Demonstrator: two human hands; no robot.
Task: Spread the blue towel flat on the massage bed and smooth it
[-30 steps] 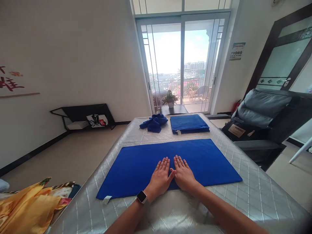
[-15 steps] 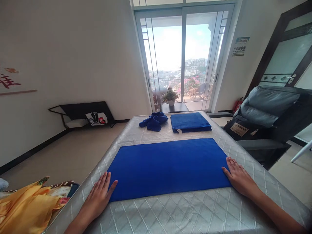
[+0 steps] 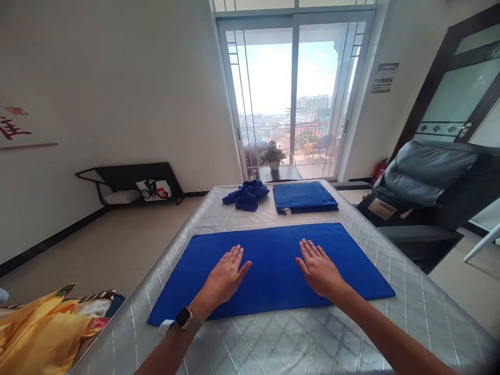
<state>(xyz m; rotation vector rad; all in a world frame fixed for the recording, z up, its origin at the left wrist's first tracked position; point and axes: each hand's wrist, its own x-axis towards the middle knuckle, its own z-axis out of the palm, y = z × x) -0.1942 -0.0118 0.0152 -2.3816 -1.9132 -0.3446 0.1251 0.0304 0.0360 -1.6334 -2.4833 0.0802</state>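
A blue towel [image 3: 269, 276] lies spread flat as a wide rectangle on the silver quilted mattress [image 3: 273, 341]. My left hand [image 3: 225, 273] is over its left half, palm down with fingers stretched out. Over the right half is my right hand [image 3: 319, 268], also flat, with its fingers together and the thumb apart. Both appear to rest on the cloth, and neither grips it. A white label [image 3: 165, 326] sticks out at the towel's near left edge. Beyond it lie a crumpled blue cloth [image 3: 248, 196] and a neatly folded blue stack [image 3: 305, 197].
A dark recliner [image 3: 425, 182] stands along the right side, holding a black bag. Yellow patterned fabric [image 3: 42, 333] lies at the lower left. Past the far edge, a potted plant [image 3: 274, 155] sits on a chair before the sliding glass door. A black rack [image 3: 135, 179] leans by the left wall.
Both hands have moved inward from the towel's left and right edges to nearer its middle. The towel's near corners and the white label now show.
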